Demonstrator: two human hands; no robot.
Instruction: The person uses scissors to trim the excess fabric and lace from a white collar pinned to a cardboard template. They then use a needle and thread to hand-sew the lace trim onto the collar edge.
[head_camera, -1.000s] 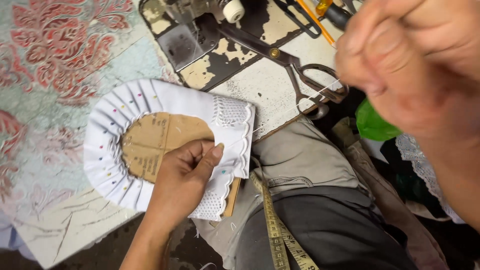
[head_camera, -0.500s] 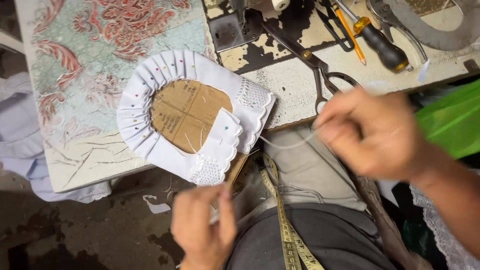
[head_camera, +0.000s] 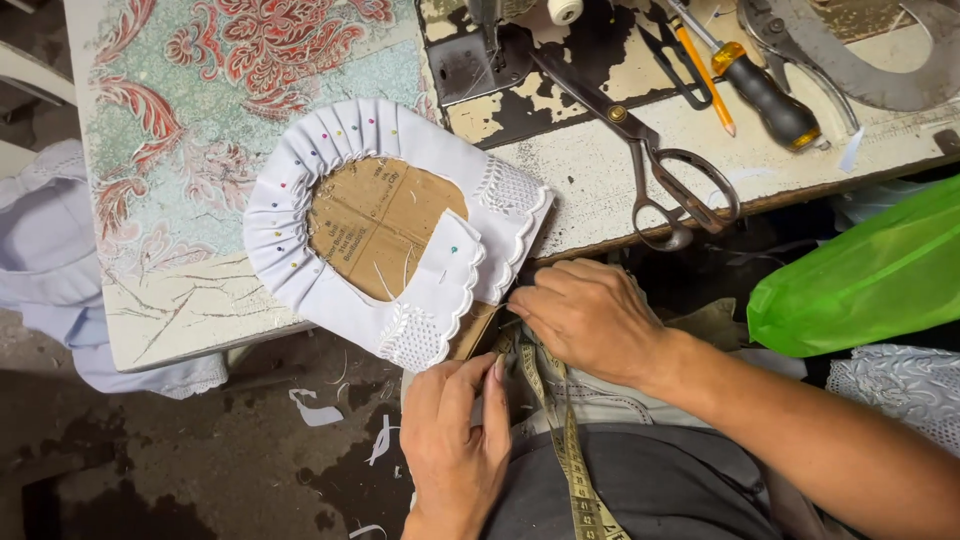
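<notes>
A white pleated fabric band with lace ends is pinned with coloured pins around a brown cardboard form, overhanging the table's front edge. My right hand has its fingertips pinched together on a thin thread at the band's right edge. Just below the lower lace end, my left hand lies over my lap with fingers straight and nothing in it. A yellow measuring tape runs down my lap between both hands.
Large scissors, a black-handled screwdriver, an orange pencil and small snips lie on the worn table. A green plastic bag sits at the right. Pale cloth hangs at the left. Fabric scraps dot the floor.
My right hand came down from in front of the camera to the band's right edge. My left hand left the cardboard, dropped to my lap, then rose to just under the lace end.
</notes>
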